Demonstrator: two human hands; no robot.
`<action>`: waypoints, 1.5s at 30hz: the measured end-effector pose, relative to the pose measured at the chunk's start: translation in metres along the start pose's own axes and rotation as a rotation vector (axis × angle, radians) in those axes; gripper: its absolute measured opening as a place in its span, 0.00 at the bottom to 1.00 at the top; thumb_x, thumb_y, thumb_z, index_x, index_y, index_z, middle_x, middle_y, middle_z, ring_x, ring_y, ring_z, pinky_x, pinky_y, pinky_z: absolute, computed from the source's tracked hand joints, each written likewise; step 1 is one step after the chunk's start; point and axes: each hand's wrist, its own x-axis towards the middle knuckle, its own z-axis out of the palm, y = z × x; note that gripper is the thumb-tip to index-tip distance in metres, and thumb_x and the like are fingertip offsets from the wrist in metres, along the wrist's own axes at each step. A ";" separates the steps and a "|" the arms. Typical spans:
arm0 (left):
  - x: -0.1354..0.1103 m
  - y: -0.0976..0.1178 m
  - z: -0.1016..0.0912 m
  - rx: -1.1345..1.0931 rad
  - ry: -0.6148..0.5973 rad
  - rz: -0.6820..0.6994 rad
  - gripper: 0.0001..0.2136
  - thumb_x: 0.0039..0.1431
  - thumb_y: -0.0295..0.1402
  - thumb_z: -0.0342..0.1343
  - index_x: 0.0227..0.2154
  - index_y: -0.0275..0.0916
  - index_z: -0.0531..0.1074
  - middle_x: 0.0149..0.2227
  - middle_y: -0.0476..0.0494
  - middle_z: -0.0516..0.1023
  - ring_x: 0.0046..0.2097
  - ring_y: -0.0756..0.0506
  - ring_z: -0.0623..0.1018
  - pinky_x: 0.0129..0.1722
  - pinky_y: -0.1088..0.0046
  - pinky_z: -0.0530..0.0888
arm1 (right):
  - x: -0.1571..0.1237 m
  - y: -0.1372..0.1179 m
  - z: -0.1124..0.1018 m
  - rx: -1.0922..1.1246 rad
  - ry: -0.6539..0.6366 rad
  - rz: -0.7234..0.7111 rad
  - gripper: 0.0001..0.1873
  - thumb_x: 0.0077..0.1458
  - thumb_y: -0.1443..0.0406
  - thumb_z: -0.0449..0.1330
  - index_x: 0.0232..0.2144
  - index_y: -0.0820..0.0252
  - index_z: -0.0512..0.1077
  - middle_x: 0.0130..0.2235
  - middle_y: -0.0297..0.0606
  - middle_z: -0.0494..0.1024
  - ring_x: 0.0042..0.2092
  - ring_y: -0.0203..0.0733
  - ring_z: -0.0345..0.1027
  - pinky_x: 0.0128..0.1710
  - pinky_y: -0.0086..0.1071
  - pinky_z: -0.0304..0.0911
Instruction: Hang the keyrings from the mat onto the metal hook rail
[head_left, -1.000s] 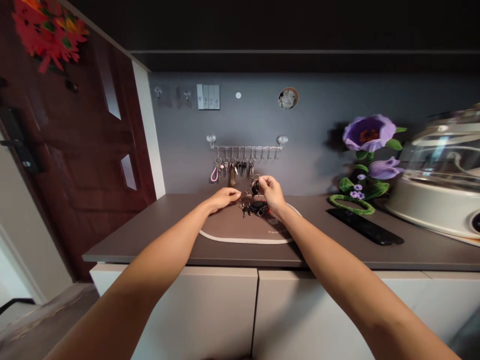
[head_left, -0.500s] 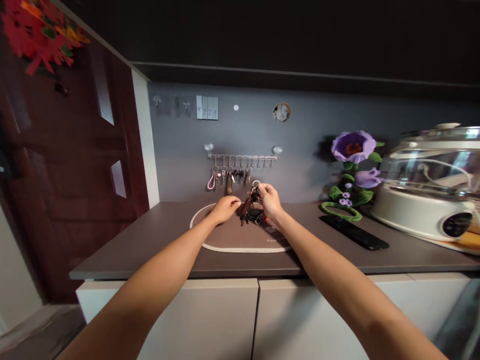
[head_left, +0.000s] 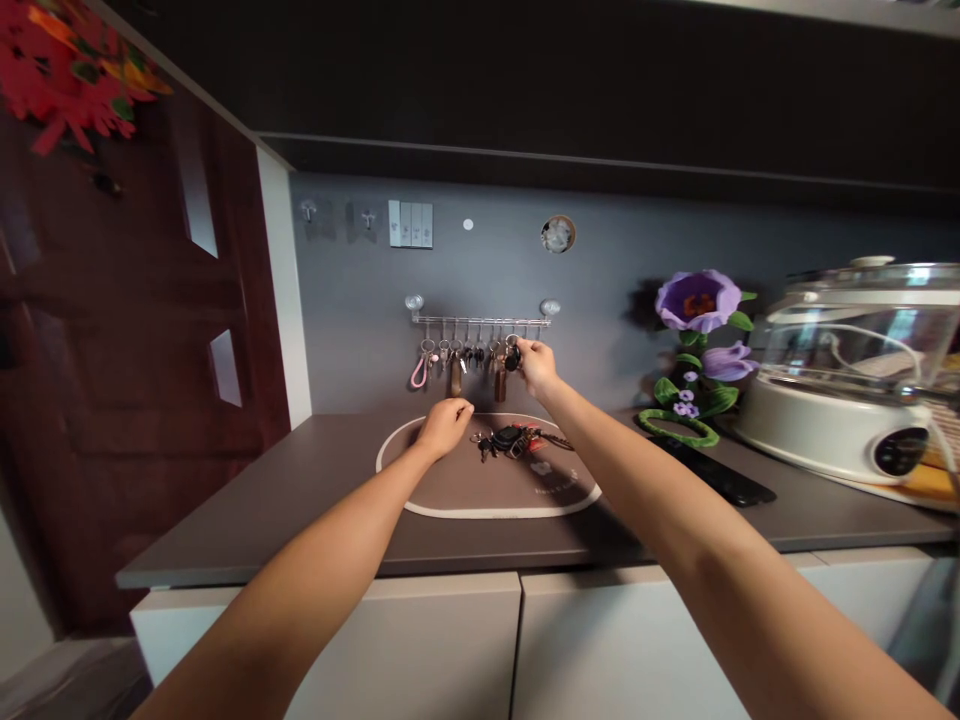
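My right hand [head_left: 535, 364] is raised to the metal hook rail [head_left: 480, 320] on the grey wall, its fingers pinched on a key ring with a dark fob and a brown tag [head_left: 507, 362] at one of the hooks. My left hand [head_left: 445, 424] rests curled over the brown oval mat [head_left: 487, 485] on the counter, just left of a heap of keys with a black car fob [head_left: 513, 439]. Several other key sets [head_left: 450, 360], one with a pink loop, hang from the rail's left hooks.
A dark phone [head_left: 718, 478] lies on the counter right of the mat, beside a purple flower ornament [head_left: 697, 345]. A glass-lidded cooker [head_left: 855, 385] stands far right. A wooden door [head_left: 127, 340] is on the left; white cabinets sit below the counter.
My right hand has lifted the key ring from above the mat up to the hook rail. My left hand let go of it and stayed low over the mat.
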 end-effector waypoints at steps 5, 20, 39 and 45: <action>0.000 -0.001 0.001 -0.003 0.005 -0.005 0.12 0.57 0.32 0.44 0.26 0.36 0.72 0.24 0.47 0.72 0.29 0.50 0.69 0.31 0.76 0.62 | 0.019 -0.001 0.012 -0.034 0.075 0.036 0.07 0.53 0.67 0.50 0.23 0.61 0.62 0.18 0.29 0.66 0.19 0.30 0.61 0.20 0.25 0.62; 0.001 -0.004 0.004 0.036 -0.009 0.029 0.12 0.57 0.32 0.44 0.26 0.36 0.72 0.26 0.46 0.74 0.29 0.50 0.70 0.30 0.76 0.61 | 0.031 0.020 0.013 -0.081 0.213 0.076 0.06 0.50 0.67 0.53 0.23 0.63 0.64 0.19 0.31 0.66 0.20 0.31 0.61 0.20 0.26 0.62; -0.002 0.000 0.001 -0.013 -0.117 0.053 0.11 0.56 0.33 0.46 0.32 0.37 0.73 0.31 0.46 0.76 0.33 0.49 0.73 0.33 0.76 0.66 | -0.013 0.039 -0.013 -0.348 0.148 -0.013 0.06 0.48 0.68 0.53 0.32 0.61 0.66 0.35 0.34 0.72 0.35 0.30 0.65 0.40 0.24 0.59; -0.003 0.004 -0.001 -0.023 -0.163 0.094 0.11 0.55 0.33 0.46 0.34 0.36 0.73 0.35 0.44 0.76 0.35 0.48 0.73 0.36 0.75 0.67 | -0.053 0.042 -0.029 -0.437 -0.056 -0.115 0.09 0.51 0.65 0.51 0.35 0.61 0.66 0.34 0.35 0.73 0.34 0.32 0.65 0.39 0.27 0.61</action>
